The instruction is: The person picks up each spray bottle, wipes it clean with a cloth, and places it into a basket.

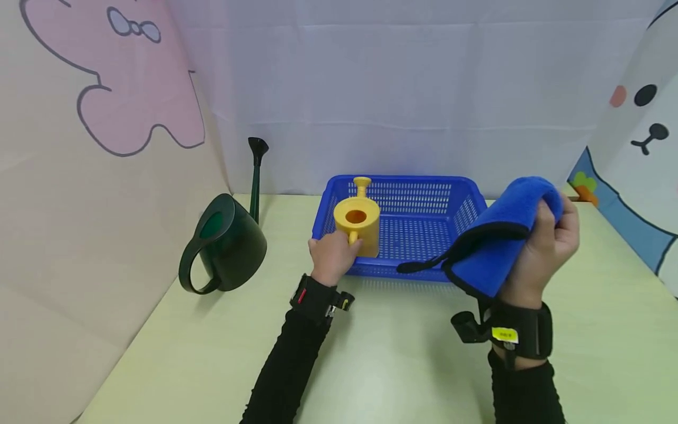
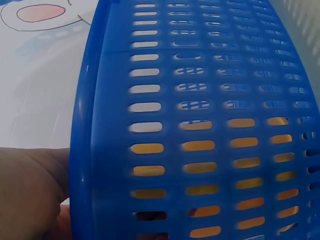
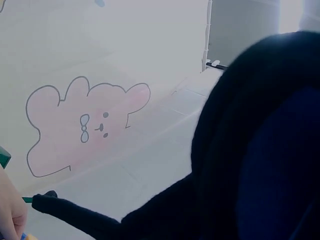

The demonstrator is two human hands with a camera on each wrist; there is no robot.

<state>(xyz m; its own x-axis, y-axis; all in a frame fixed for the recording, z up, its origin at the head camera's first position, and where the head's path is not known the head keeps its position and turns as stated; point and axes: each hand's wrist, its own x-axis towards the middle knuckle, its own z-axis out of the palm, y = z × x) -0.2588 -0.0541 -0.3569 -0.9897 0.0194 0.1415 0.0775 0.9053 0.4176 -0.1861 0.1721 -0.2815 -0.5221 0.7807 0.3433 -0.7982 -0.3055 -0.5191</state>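
Note:
A small yellow watering can stands upright in the near left corner of a blue plastic basket. My left hand reaches over the basket's rim and grips the can's handle. In the left wrist view, yellow shows through the slots of the basket wall, and part of the left hand appears beyond the rim. Raised over the basket's right side, my right hand holds a folded blue cloth with black edging and a black loop. The cloth looms dark in the right wrist view.
A dark green watering can with a long upright spout stands on the pale table, left of the basket. A white cloth backdrop hangs behind, and walls with cartoon animals flank both sides.

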